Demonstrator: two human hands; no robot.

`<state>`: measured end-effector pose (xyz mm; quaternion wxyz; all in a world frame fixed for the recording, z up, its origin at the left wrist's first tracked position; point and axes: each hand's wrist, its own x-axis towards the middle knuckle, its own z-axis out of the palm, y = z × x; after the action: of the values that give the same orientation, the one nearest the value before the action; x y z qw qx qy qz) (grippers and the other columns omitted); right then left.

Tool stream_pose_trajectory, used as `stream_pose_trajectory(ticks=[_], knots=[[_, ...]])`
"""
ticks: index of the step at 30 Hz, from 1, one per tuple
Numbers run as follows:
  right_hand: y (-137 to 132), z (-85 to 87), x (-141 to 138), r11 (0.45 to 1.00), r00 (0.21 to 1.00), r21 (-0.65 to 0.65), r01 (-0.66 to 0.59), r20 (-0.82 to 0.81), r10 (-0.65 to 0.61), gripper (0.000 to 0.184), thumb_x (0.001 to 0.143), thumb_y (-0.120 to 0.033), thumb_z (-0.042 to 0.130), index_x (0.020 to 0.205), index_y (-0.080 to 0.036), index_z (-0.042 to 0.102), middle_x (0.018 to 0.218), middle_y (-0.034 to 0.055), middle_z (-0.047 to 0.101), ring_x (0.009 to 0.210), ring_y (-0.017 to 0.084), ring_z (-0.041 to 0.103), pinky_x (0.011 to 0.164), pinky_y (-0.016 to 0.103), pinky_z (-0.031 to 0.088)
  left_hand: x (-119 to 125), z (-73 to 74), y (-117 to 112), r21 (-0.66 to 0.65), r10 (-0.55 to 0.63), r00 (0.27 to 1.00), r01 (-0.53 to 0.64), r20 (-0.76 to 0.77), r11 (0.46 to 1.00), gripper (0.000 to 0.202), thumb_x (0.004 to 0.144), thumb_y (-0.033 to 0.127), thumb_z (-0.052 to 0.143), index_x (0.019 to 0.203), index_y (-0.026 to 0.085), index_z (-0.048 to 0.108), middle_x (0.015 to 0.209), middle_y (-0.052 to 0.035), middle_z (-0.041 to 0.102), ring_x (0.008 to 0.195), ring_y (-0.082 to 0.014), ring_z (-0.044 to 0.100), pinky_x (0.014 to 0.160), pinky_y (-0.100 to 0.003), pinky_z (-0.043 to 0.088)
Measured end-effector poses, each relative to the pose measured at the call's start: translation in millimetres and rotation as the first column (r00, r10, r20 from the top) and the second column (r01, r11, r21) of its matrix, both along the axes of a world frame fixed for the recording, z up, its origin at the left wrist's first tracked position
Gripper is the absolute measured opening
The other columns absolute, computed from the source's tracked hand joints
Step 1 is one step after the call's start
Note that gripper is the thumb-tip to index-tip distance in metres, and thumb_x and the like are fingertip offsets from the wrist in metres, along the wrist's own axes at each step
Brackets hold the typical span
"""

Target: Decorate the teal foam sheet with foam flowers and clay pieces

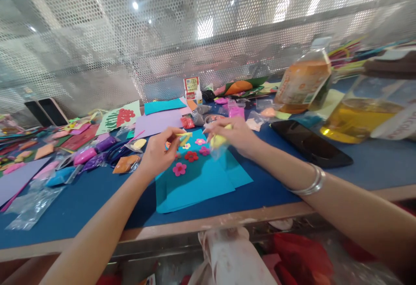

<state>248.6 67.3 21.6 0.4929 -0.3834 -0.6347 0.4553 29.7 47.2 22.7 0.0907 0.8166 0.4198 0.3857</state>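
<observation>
Several small clay flowers, such as a pink flower (179, 169) and a red flower (191, 156), lie on blue paper sheets (201, 189) in front of me. Over the sheets' left part, my left hand (162, 151) pinches a small piece of yellow clay (184, 134). My right hand (233, 134), to the right of the flowers, is closed on a clear plastic bag of yellow clay (219, 141). The right fingertips are slightly blurred, and part of the bag is hidden under them.
On the right lie a black phone (310, 142), a bottle of orange drink (303, 77) and a jar of yellow liquid (360, 111). Bagged coloured clay (86, 156) and a card with a red flower picture (118, 118) are left. A perforated metal panel (162, 38) stands behind.
</observation>
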Motion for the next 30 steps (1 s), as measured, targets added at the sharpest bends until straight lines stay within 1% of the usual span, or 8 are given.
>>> stream_pose_trajectory(ticks=[3,5,8,13,16,21,25,30], knots=[[17.3,1.9,16.6,0.968,0.941,-0.069,0.242,-0.228,-0.251,0.013,0.062,-0.03,0.066,0.062,-0.017,0.065,0.065,0.0028,0.063,0.055,0.014,0.055,0.053,0.028,0.044,-11.2,0.4,8.6,0.101,0.107,0.994,-0.107,0.004,0.989,0.024,0.085,0.029,0.046,0.1,0.014,0.057,0.076,-0.0034,0.061,0.065,-0.0123,0.056,0.058,-0.021,0.042],[28.5,0.4,26.0,0.944,0.914,-0.122,0.305,-0.242,-0.327,0.009,0.061,-0.027,0.065,0.063,-0.018,0.066,0.066,0.0031,0.063,0.058,0.015,0.056,0.055,0.029,0.045,-17.5,-0.6,15.0,0.206,0.169,0.984,-0.154,-0.054,0.966,0.027,0.085,0.026,0.045,0.108,0.014,0.054,0.079,-0.0039,0.062,0.067,-0.0133,0.057,0.063,-0.022,0.043],[40.1,-6.1,32.4,0.936,0.927,-0.204,0.286,-0.19,-0.324,0.01,0.062,-0.028,0.063,0.066,-0.018,0.065,0.07,0.005,0.064,0.064,0.02,0.058,0.058,0.033,0.046,-23.8,-4.6,24.2,0.288,0.2,0.965,-0.146,-0.167,0.946,0.036,0.085,0.02,0.04,0.12,0.015,0.048,0.095,-0.0072,0.062,0.084,-0.0164,0.058,0.076,-0.026,0.044],[46.4,-17.1,32.3,0.939,0.935,-0.155,0.308,-0.134,-0.329,0.012,0.06,-0.029,0.067,0.065,-0.019,0.063,0.078,0.0061,0.066,0.067,0.02,0.059,0.059,0.033,0.046,-28.8,-10.8,33.9,0.231,0.139,0.958,-0.08,-0.252,0.97,0.032,0.084,0.014,0.037,0.11,0.016,0.055,0.105,-0.0085,0.06,0.098,-0.0179,0.055,0.087,-0.03,0.042],[47.7,-20.7,32.4,0.952,0.954,-0.115,0.284,-0.069,-0.293,0.011,0.061,-0.029,0.066,0.066,-0.02,0.065,0.08,0.0064,0.067,0.072,0.021,0.06,0.064,0.034,0.047,-31.5,-11.9,35.9,0.227,0.174,0.954,-0.118,-0.245,0.967,0.03,0.081,0.014,0.04,0.107,0.015,0.055,0.105,-0.0085,0.059,0.095,-0.0185,0.056,0.084,-0.03,0.043],[48.3,-22.3,33.3,0.955,0.957,-0.057,0.291,0.005,-0.292,0.011,0.06,-0.03,0.067,0.065,-0.021,0.065,0.077,0.0059,0.068,0.079,0.023,0.061,0.07,0.037,0.047,-34.8,-11.7,36.4,0.234,0.251,0.943,-0.199,-0.218,0.952,0.023,0.083,0.024,0.045,0.103,0.016,0.055,0.093,-0.0056,0.064,0.071,-0.0149,0.059,0.068,-0.026,0.043],[47.4,-22.8,33.4,0.96,0.961,-0.051,0.277,0.015,-0.276,0.01,0.061,-0.03,0.065,0.066,-0.021,0.065,0.081,0.0061,0.068,0.081,0.024,0.061,0.072,0.038,0.047,-34.1,-9.9,34.2,0.234,0.267,0.941,-0.217,-0.209,0.948,0.023,0.083,0.031,0.047,0.098,0.016,0.058,0.078,-0.0038,0.066,0.069,-0.0159,0.061,0.063,-0.025,0.042],[47.5,-25.9,33.1,0.975,0.974,-0.006,0.221,0.043,-0.221,0.01,0.067,-0.03,0.063,0.063,-0.021,0.065,0.09,0.008,0.068,0.089,0.024,0.06,0.077,0.036,0.047,-33.4,-6.2,31.0,0.234,0.279,0.946,-0.236,-0.169,0.943,0.018,0.082,0.026,0.048,0.091,0.017,0.06,0.072,-0.0041,0.067,0.069,-0.0174,0.063,0.063,-0.025,0.042]])
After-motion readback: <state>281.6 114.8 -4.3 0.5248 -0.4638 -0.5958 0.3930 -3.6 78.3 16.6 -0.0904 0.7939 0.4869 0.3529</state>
